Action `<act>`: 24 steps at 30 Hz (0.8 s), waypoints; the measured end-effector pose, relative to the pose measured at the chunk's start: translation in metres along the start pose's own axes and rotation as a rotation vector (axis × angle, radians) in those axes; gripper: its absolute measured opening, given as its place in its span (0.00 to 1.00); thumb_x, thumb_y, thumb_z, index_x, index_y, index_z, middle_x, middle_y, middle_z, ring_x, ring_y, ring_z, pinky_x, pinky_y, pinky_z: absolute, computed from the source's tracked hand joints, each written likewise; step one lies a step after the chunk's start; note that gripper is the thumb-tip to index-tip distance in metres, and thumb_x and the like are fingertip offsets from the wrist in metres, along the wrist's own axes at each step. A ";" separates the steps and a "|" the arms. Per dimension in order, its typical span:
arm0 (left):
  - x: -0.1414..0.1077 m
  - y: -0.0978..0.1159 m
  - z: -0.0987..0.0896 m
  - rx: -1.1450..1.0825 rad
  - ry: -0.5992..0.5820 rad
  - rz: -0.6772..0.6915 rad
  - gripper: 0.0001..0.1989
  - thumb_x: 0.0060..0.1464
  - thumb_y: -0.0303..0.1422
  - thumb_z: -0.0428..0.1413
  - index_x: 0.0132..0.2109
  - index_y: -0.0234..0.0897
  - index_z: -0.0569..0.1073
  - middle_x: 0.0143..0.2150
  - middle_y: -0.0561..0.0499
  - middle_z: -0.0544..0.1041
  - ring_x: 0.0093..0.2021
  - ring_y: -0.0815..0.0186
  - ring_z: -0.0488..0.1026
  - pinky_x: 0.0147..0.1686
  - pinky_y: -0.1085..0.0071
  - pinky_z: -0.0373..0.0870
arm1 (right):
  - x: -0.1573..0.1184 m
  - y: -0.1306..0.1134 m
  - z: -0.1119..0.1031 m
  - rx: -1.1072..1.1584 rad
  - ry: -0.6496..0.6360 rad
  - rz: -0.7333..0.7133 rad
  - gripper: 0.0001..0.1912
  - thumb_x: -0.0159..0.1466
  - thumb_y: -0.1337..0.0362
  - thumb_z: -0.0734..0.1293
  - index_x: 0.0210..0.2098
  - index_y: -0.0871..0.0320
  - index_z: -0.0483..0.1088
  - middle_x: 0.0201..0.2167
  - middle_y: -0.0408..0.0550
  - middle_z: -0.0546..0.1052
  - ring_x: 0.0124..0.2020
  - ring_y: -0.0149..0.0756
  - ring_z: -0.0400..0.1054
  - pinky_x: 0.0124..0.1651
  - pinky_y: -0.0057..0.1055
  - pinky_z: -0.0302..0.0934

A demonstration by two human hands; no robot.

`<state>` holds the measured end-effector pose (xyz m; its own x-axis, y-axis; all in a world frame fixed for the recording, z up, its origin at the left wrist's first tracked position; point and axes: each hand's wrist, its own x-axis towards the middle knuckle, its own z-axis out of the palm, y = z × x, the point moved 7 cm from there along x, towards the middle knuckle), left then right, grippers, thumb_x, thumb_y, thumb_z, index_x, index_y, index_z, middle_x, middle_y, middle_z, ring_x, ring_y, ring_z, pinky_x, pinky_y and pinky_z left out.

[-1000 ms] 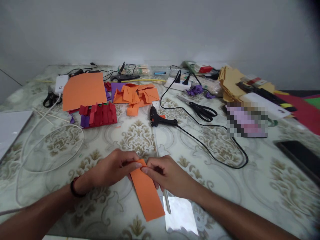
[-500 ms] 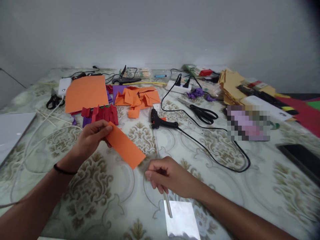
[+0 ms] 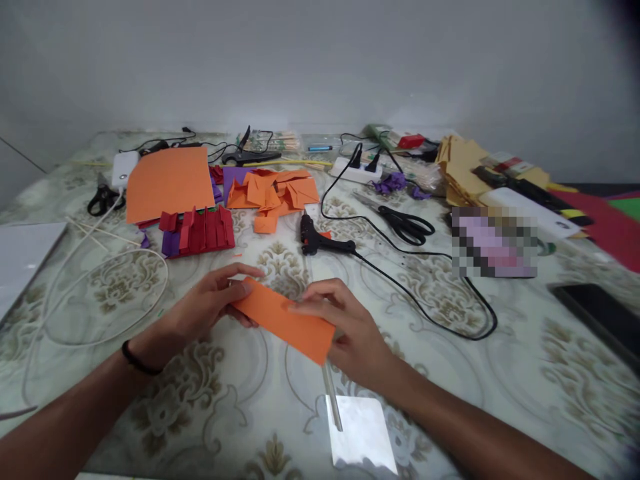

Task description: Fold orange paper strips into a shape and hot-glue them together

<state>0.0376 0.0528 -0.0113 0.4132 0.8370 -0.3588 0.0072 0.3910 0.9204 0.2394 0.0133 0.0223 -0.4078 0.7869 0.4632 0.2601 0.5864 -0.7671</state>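
A plain orange paper strip [image 3: 287, 322] is held slanting above the table between my two hands. My left hand [image 3: 220, 297] pinches its left end, thumb on top and the other fingers behind or reaching past the edge. My right hand [image 3: 347, 327] grips the right part, with fingers over the top face and the thumb side partly hidden by the paper. Below the right hand, a narrow grey strip [image 3: 333, 400] lies over a bright white square patch [image 3: 363, 433]; I cannot tell what either is.
Folded red paper pieces [image 3: 197, 230], folded orange pieces [image 3: 273, 193] and an orange sheet [image 3: 170, 183] lie beyond my hands. A black glue gun [image 3: 325, 240] trails its cord to a power strip [image 3: 357, 170]. Black-handled scissors [image 3: 405, 223] and a phone [image 3: 600, 320] lie to the right.
My left hand has moved right and nearer with the orange paper strip. My right hand has risen and taken hold of the strip's right part.
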 end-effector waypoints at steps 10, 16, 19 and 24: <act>-0.024 0.031 0.024 0.647 -0.182 0.298 0.15 0.67 0.42 0.54 0.49 0.38 0.79 0.46 0.48 0.80 0.48 0.60 0.75 0.49 0.65 0.71 | -0.007 0.020 0.008 0.334 -0.019 0.545 0.14 0.65 0.55 0.70 0.29 0.58 0.71 0.21 0.40 0.69 0.19 0.28 0.63 0.21 0.25 0.58; -0.022 0.009 0.037 0.851 -0.228 0.130 0.19 0.70 0.43 0.48 0.35 0.35 0.70 0.27 0.56 0.65 0.28 0.70 0.61 0.27 0.73 0.57 | -0.014 0.030 0.023 0.418 -0.076 0.625 0.19 0.66 0.50 0.70 0.28 0.58 0.69 0.19 0.40 0.70 0.18 0.27 0.62 0.21 0.23 0.60; -0.019 0.007 0.037 0.832 -0.217 0.131 0.20 0.70 0.43 0.46 0.31 0.36 0.63 0.27 0.57 0.61 0.27 0.71 0.58 0.27 0.72 0.55 | -0.014 0.033 0.022 0.448 -0.050 0.627 0.21 0.68 0.47 0.67 0.29 0.58 0.69 0.21 0.41 0.71 0.17 0.26 0.62 0.20 0.23 0.61; -0.018 0.004 0.034 0.813 -0.223 0.101 0.21 0.70 0.43 0.46 0.30 0.37 0.59 0.26 0.58 0.56 0.27 0.71 0.54 0.26 0.73 0.53 | -0.012 0.036 0.018 0.419 -0.034 0.613 0.23 0.69 0.46 0.66 0.28 0.58 0.68 0.22 0.41 0.71 0.17 0.25 0.63 0.21 0.22 0.60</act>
<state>0.0612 0.0260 0.0044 0.6168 0.7243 -0.3081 0.5773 -0.1501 0.8026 0.2376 0.0215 -0.0187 -0.3258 0.9389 -0.1112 0.0969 -0.0839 -0.9918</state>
